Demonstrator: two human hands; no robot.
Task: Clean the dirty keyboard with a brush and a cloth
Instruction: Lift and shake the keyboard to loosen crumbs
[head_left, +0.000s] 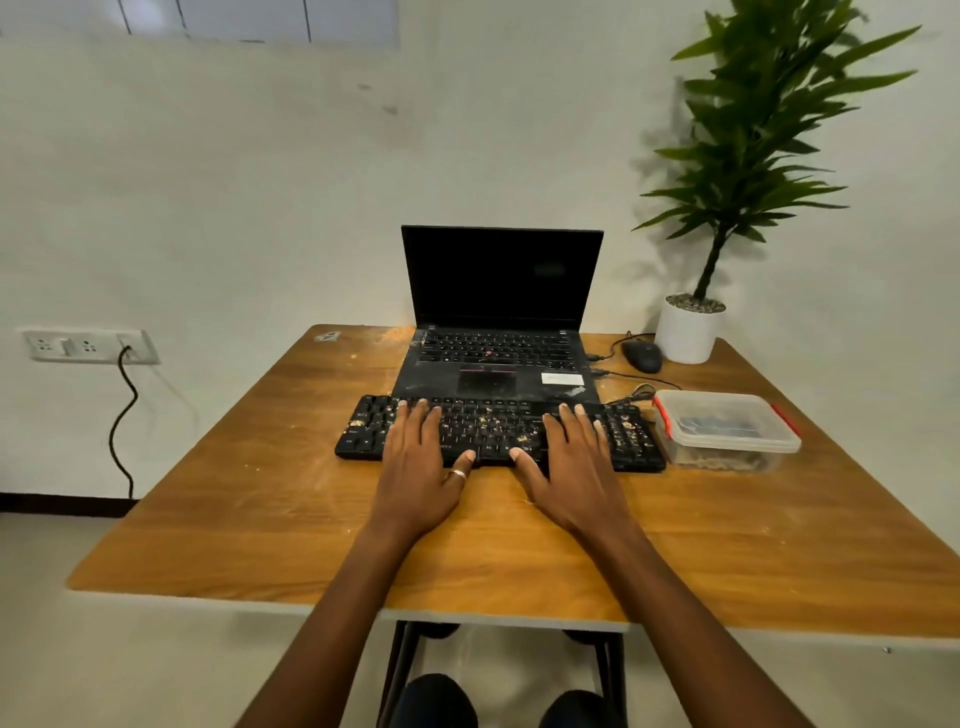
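Crumb-strewn black keyboard lies mid-table, just in front of open dark laptop. My left hand and right hand rest flat on keys, fingers spread, gripping nothing. Lidded plastic box at 3 o'clock of keyboard; mouse, potted plant at 1 o'clock. Wooden table dusty.

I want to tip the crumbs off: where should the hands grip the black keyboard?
Grip the keyboard by its two short ends, left hand from the left, right hand from the right. It lies flat and long; the laptop crowds its far edge.
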